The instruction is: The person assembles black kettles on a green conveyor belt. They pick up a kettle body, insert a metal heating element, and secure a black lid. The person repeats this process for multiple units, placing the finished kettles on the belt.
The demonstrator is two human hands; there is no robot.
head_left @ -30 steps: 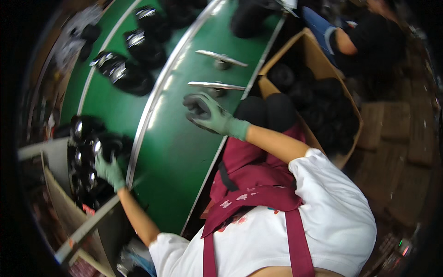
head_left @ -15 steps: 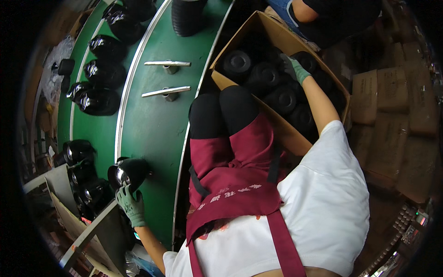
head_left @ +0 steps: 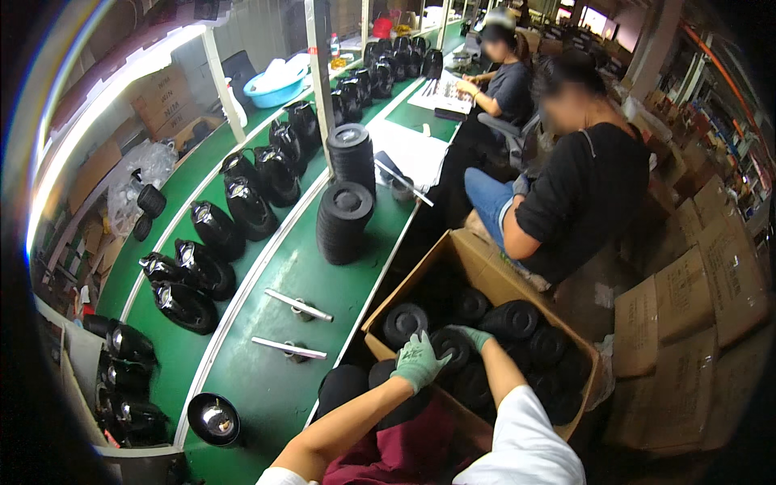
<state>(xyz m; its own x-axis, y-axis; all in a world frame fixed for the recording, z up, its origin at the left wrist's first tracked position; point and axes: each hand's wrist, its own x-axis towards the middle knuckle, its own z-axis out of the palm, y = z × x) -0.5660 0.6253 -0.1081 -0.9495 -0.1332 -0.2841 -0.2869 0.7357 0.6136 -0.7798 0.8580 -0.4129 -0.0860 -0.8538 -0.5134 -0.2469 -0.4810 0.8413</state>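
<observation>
Both my hands wear pale green gloves and are at the near part of an open cardboard box (head_left: 584, 388). My left hand (head_left: 419, 364) is over the box's near edge, fingers and thumb apart, beside a black round ribbed part (head_left: 450, 349). My right hand (head_left: 473, 336) curves round the far right side of that same part; its fingertips are partly hidden. Another black round part (head_left: 405, 325) lies just left of it, among several more in the box. On the green belt, away from my hands, stands a glossy black shell (head_left: 214, 419) with a shiny inside.
Two silver T-shaped tools (head_left: 289, 348) stand on the green belt (head_left: 242, 364). Beyond them rise stacks of black ribbed parts (head_left: 346, 222). Glossy black shells (head_left: 184, 305) line the belt's left. A co-worker (head_left: 582, 170) sits past the box; sealed cartons (head_left: 679, 323) are stacked right.
My left hand has let go of the glossy black shell on the belt and moved right to the box. My right hand has stayed in the box, nearer my left. The view has tilted up.
</observation>
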